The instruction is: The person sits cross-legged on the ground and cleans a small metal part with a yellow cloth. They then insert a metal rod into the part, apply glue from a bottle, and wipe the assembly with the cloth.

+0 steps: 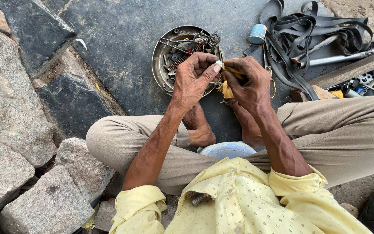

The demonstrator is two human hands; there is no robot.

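person sits cross-legged on a dark stone floor [122, 39], both hands raised over a round metal tray [159, 56].

left hand [193, 78]: fingers curled in, thumb and forefinger tips pinched shut on a small pale piece [218, 63]. too small to tell what it is; it looks hard and whitish.

right hand [249, 84]: fingers closed around a bunched yellow cloth [228, 89], frayed at its lower edge, threads hanging. the cloth sits between the two hands, pressed up against the pale piece, just above the near rim of the tray.

progress, as a judgement: the small piece appears to be mid-rub or mid-wipe with the cloth. it is out of the tray and not set down anywhere. nothing finished lies apart from the rest, so how much is done cannot be read.

materials and shapes:
- tray: shallow, dull grey metal, worn; holds a jumble of dark tools, scissors-like handles, a wire brush, small rusty bits.
- strips of black rubber tube [299, 34], flat, limp, looped in a heap beyond the right hand.
- small blue tin [257, 34], cylindrical, lying beside the rubber.
- metal rod [338, 57], grey and scuffed, across the rubber.
- wooden plank [356, 69], rough, at the right edge.
- rough grey stones [9, 112] at left, broken edges, dusty.
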